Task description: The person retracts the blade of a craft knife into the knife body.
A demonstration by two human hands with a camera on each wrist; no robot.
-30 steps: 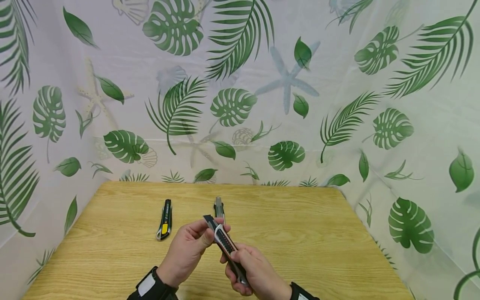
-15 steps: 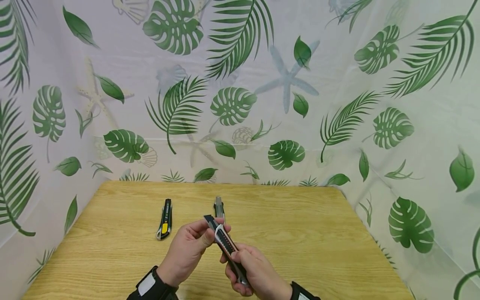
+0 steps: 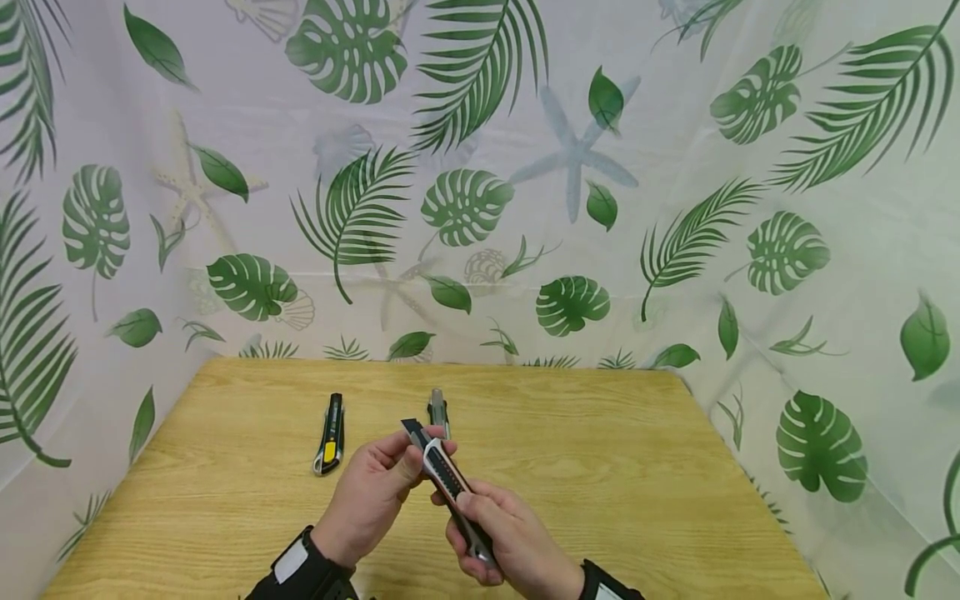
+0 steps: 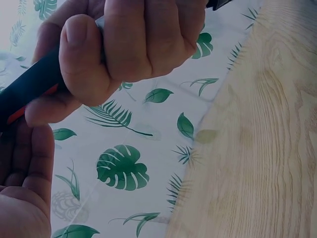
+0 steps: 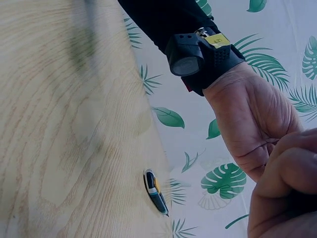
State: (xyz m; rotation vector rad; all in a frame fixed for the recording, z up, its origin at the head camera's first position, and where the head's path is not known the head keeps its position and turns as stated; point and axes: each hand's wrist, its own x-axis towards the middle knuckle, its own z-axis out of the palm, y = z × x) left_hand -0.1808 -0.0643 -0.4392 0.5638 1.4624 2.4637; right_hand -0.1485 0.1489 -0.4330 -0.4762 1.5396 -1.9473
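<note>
Now both hands meet just above the near edge of the wooden bench (image 3: 600,467), sharing one tool: a snap-off utility knife (image 3: 448,483) with a grey and orange body. The right hand (image 3: 501,533) wraps its curled fingers round the handle end, thumb lying on the slider side, and tilts the knife up and away toward the left. The left hand (image 3: 372,496) pinches the front of the knife between thumb and fingertips, right where the dark blade tip (image 3: 411,428) sticks out of the metal nose. So both hands are closed on the same knife, one at each end.

Just beyond the left hand's fingertips a second, grey utility knife (image 3: 438,412) lies on the bench, partly hidden behind the held one. Farther off to that hand's left lies a black and yellow utility knife (image 3: 330,435), well apart from both hands.

By the look of it, the step in hand is working the blade at the nose of the knife, either extending it or checking it; which one cannot be told. The next move would call for a firm hold on the handle, a careful thumb on the slider, and the left fingertips kept on the flat of the blade, clear of its edge.
</note>
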